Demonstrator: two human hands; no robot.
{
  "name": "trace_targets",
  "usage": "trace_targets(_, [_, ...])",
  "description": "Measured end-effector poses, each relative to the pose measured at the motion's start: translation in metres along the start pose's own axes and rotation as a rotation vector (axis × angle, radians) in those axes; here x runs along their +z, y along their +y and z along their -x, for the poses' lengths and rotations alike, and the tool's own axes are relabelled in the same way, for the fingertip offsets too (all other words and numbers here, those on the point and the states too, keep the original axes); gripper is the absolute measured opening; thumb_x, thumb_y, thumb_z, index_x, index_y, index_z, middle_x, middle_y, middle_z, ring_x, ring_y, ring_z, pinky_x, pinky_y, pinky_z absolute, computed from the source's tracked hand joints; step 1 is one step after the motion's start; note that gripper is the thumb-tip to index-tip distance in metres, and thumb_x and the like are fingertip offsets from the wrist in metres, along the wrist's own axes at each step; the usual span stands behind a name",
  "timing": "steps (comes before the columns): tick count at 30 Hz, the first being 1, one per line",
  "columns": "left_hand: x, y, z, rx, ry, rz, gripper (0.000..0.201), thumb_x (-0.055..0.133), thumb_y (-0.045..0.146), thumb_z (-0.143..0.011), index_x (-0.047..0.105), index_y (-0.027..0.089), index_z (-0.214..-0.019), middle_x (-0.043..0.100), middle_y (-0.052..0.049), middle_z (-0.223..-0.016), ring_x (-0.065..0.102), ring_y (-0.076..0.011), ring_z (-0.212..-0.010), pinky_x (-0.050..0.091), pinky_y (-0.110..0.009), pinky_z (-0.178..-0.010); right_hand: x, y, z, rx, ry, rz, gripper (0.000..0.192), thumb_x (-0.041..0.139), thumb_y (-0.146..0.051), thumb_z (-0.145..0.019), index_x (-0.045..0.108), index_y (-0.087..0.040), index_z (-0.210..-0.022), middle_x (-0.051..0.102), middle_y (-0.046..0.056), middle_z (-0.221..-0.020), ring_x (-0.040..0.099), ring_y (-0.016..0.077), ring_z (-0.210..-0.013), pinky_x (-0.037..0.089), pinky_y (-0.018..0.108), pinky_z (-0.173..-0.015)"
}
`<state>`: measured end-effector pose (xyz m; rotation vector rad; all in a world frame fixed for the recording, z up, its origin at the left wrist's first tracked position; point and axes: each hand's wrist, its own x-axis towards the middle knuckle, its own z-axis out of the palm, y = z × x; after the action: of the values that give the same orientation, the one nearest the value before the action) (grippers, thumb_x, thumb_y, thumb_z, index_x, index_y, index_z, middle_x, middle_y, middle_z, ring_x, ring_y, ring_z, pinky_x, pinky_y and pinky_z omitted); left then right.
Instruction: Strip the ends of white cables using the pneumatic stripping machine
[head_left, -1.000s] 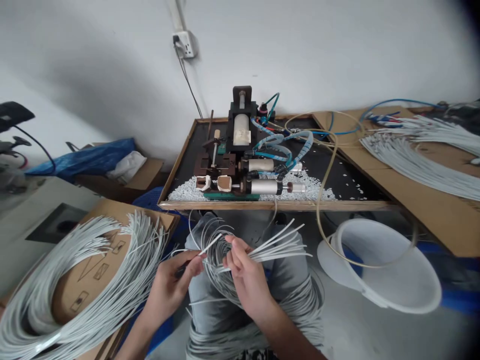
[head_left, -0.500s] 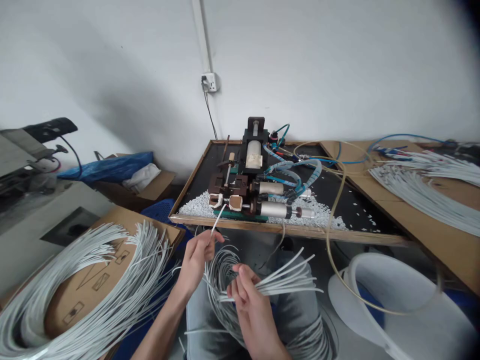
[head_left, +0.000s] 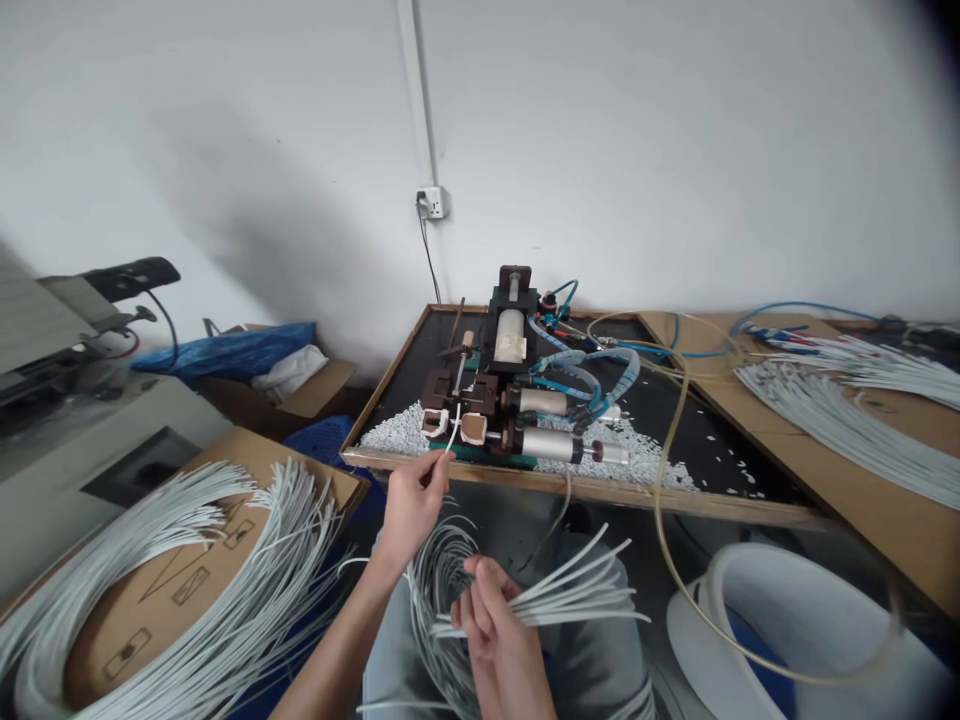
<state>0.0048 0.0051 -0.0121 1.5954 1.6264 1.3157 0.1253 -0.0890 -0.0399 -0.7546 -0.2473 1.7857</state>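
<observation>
Between thumb and fingers, my left hand (head_left: 417, 498) pinches one white cable (head_left: 454, 432) just below its end. That end reaches up between the two jaws (head_left: 454, 427) at the front of a pneumatic machine (head_left: 512, 345). My right hand (head_left: 498, 622) is closed around a bundle of white cables (head_left: 574, 592), whose cut ends fan out to the right. The rest of the bundle hangs as a loose coil (head_left: 444, 572) over the lap. Fingers of the left hand are partly hidden behind its back.
White plastic scraps (head_left: 397, 430) lie over the black bench top (head_left: 705, 400), which has a wooden edge (head_left: 600, 487). Coils of cable rest on cardboard at left (head_left: 300, 540) and right (head_left: 840, 420). A white bucket (head_left: 795, 590) stands lower right, a clear hose (head_left: 660, 470) hanging before it.
My left hand has moved up toward the machine, bringing the cable's end from just below the jaws to between them. My right hand keeps its hold on the bundle. The view has tilted slightly upward.
</observation>
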Motion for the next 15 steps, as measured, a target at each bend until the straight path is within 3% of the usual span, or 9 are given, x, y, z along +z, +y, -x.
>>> trace_targets(7, [0.0044,-0.005,-0.0116,0.08,0.068,-0.185,0.038,0.048,0.038,-0.092,0.074,0.011,-0.085,0.059,0.0,-0.058,0.054,-0.0151,-0.055,0.041,-0.021,-0.055,-0.0023,0.0017,-0.0016,-0.02,-0.01,0.024,0.039,0.083,-0.056,-0.062,0.075,-0.019,-0.075,0.02,-0.015,-0.041,0.018,0.0047,-0.042,0.034,0.024,-0.054])
trace_targets(15, [0.0066,-0.0002,-0.0081,0.101,0.056,-0.212,0.036,0.049,0.035,-0.092,0.074,0.012,-0.078,0.063,-0.002,-0.057,0.063,-0.0196,-0.064,0.045,-0.023,-0.061,-0.0017,0.0015,-0.0029,-0.021,-0.005,0.038,0.039,0.083,-0.056,-0.062,0.075,-0.019,-0.074,0.022,-0.015,-0.04,0.019,0.0048,-0.042,0.035,0.024,-0.054])
